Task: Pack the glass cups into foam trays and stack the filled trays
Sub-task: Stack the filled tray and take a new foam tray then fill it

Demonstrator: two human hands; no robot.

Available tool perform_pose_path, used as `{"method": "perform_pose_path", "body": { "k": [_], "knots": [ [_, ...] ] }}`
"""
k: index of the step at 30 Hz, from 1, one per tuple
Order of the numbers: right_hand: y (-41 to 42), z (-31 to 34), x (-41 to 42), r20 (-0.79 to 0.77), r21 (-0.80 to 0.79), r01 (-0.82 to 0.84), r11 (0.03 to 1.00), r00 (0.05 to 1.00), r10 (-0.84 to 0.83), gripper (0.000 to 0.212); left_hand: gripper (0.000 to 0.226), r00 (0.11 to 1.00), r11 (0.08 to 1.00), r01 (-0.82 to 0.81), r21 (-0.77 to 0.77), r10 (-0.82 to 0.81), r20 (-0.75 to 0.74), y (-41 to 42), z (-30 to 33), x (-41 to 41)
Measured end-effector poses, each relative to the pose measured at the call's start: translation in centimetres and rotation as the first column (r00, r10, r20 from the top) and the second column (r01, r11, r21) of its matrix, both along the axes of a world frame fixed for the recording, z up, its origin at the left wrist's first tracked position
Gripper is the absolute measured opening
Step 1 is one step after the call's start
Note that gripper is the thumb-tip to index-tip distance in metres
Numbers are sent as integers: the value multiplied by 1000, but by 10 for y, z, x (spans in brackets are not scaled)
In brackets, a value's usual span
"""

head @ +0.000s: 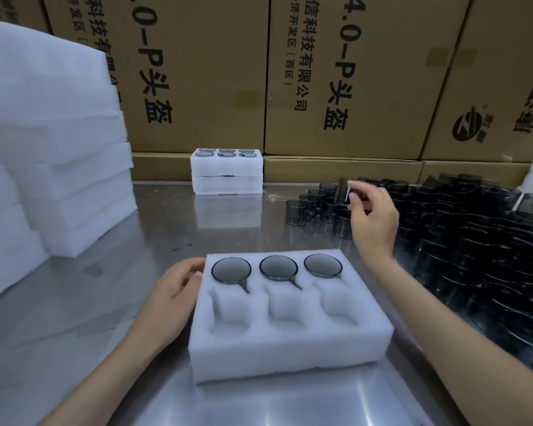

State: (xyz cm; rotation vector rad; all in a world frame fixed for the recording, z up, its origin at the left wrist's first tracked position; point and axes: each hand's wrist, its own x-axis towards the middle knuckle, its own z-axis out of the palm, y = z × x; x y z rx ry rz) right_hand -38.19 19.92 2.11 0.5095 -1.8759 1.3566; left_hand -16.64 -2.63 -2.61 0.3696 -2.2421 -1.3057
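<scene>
Head view: the foam tray [290, 348] sits near the steel table's [136, 302] front edge, three glass cups [278, 267] filling its far row, near row vacant. The left hand [170, 290] rests relaxed against the tray's left edge. The right hand [371, 216] pinches a dark cup [342, 192] above the loose cups [474, 241] crowding the right edge. Bare steel lies between the tray and the filled trays [226, 172] stacked at the back edge.

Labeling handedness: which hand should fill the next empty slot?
Right. The right hand already pinches a glass cup over the loose cups, while the left hand steadies the foam tray.
</scene>
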Motion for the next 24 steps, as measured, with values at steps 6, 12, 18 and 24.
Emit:
{"method": "perform_pose_path", "body": {
  "k": [6, 12, 18, 24],
  "knots": [
    [0, 54, 64, 213, -294, -387, 874, 865, 455, 23, 25, 994, 995, -58, -76, 51, -94, 5, 13, 4],
    [-24, 43, 117, 355, -513, -679, 525, 389, 850, 26, 49, 954, 967, 122, -225, -177, -242, 30, 33, 22],
    [-46, 27, 139, 460, -529, -761, 375, 115, 881, 31, 44, 894, 932, 180, -316, -289, -343, 42, 38, 27],
    [-44, 16, 146, 482, -378, -784, 492, 287, 828, 23, 46, 885, 928, 354, -113, -372, -279, 47, 38, 27]
  ]
}}
